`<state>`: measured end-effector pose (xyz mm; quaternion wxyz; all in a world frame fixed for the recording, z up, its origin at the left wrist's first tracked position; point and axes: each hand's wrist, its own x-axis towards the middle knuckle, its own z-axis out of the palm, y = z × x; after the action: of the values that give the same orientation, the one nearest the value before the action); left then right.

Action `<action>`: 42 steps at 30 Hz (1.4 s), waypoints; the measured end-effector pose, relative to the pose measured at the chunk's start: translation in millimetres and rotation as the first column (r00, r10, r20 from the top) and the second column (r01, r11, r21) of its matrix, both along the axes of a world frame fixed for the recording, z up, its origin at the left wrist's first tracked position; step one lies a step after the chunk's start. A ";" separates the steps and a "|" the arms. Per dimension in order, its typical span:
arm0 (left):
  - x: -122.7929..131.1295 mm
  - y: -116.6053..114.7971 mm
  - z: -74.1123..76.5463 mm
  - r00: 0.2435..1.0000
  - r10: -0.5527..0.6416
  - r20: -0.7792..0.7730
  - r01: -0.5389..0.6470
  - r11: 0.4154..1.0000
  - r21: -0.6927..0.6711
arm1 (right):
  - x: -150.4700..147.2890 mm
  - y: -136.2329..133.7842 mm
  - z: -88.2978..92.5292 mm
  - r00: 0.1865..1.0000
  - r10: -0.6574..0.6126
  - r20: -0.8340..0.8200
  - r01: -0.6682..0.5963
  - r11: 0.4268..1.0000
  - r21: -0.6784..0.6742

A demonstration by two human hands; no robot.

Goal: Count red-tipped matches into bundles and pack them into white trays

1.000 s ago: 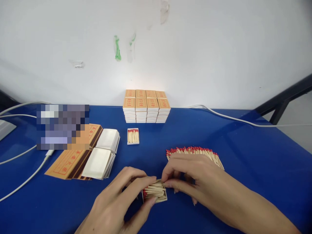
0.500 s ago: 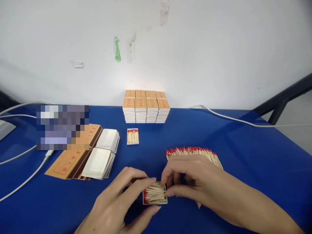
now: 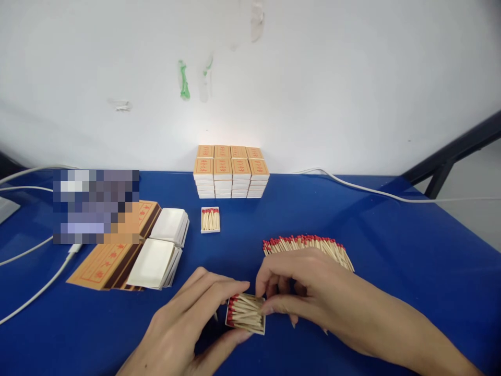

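Note:
A white matchbox tray (image 3: 256, 331) filled with red-tipped matches (image 3: 245, 312) sits low in the middle, turned slightly, the match heads to the left. My left hand (image 3: 188, 318) closes around its left part, thumb along the near edge and forefinger at the far edge. At the right end, the thumb and forefinger of my right hand (image 3: 305, 287) pinch the tray by its wall; its other fingers are curled beneath the palm. Just behind that hand lies a wide heap of loose matches (image 3: 313, 243), partly covered by it.
Several stacked matchboxes (image 3: 231, 167) stand against the wall. Before them lies another filled tray (image 3: 210, 219). To the left are piles of white empty trays (image 3: 151, 263) and flat orange sleeves (image 3: 99, 263), near a blurred-out object (image 3: 96, 206). White cables (image 3: 37, 297) cross the blue table (image 3: 391, 250).
The filled tray has turned slightly, its right end coming nearer to me. My left fingers have lifted off its top a little. The whole view has shifted slightly.

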<state>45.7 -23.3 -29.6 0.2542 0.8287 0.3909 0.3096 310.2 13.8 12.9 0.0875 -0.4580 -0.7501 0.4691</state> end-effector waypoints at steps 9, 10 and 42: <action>0.5 -3.0 -1.3 0.999 0.032 -0.014 -0.032 0.999 -0.016 | -9.6 -9.2 6.9 1.000 -0.004 -0.023 0.007 0.988 0.153; 0.7 -2.6 -0.8 0.999 0.036 -0.017 -0.037 0.999 -0.024 | -11.8 -10.3 6.4 0.999 0.015 -0.038 -0.009 0.987 0.162; -0.9 -10.3 -2.5 0.981 0.195 -0.017 -0.195 0.978 -0.068 | -27.0 -17.6 -4.1 0.995 -0.004 0.097 -0.029 0.942 0.336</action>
<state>44.8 -33.6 -32.1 0.2494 0.7785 0.4821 0.3150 283.1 -3.7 8.7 0.1253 -0.4535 -0.8254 0.3121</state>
